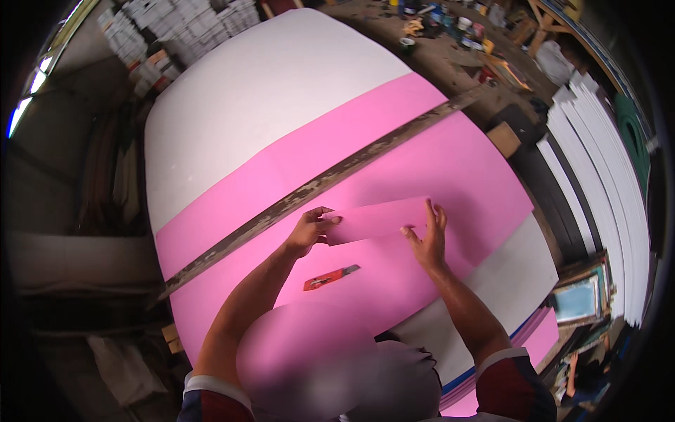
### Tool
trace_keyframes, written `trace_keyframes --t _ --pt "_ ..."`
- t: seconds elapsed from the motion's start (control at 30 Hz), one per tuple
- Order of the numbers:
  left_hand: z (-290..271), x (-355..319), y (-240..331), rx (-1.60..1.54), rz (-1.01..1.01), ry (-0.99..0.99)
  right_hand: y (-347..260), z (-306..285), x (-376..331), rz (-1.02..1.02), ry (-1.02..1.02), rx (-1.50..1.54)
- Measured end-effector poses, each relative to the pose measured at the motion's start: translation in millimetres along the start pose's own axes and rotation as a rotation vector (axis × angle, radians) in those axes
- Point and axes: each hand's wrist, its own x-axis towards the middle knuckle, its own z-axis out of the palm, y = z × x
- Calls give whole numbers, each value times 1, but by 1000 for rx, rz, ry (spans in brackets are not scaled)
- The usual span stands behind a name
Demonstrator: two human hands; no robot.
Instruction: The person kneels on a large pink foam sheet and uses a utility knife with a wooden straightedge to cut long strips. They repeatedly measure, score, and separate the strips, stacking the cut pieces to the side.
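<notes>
Above the pink sheet (478, 176), I hold up a small rectangular piece of the same pink sheet (380, 219). My left hand (310, 231) pinches its left end, thumb on the near face. At the other end, my right hand (430, 239) has its thumb by the lower edge and its fingers along the right side. A red utility knife (330, 278) lies on the large sheet below the piece, blade extended toward the right. Beyond my hands, a long worn straightedge bar (316, 184) crosses the pink sheet diagonally.
A white sheet surface (267, 91) extends past the pink sheet on the far side. Stacked white sheets (598, 169) stand on the right, near a framed panel (580, 299). Stacks of white bundles (183, 28) are at the back left. Cluttered tools and pots lie on the far-right floor.
</notes>
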Motion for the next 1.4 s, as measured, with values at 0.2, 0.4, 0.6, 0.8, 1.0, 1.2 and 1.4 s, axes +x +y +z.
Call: trace_keyframes --t 0.2,0.4,0.6,0.8,1.0,1.2,1.4 --pt "-133 -100 11 403 -87 166 -102 85 62 -211 -380 4" --pt "-201 -204 -34 288 -10 326 -226 160 69 -410 -615 20" --pt "-247 -303 -114 93 59 545 -329 244 27 -622 -782 -74" --pt "-269 -419 -206 -95 92 874 -408 331 -72 -705 -1019 -89" --pt "-259 -534 -307 -266 65 1301 -467 412 -202 -787 -1278 12" --pt "-233 -589 -371 -332 -50 1694 -503 455 -301 -839 -1469 76" --pt "-220 -586 -404 -437 -134 1905 -521 471 -339 -997 -1400 20"
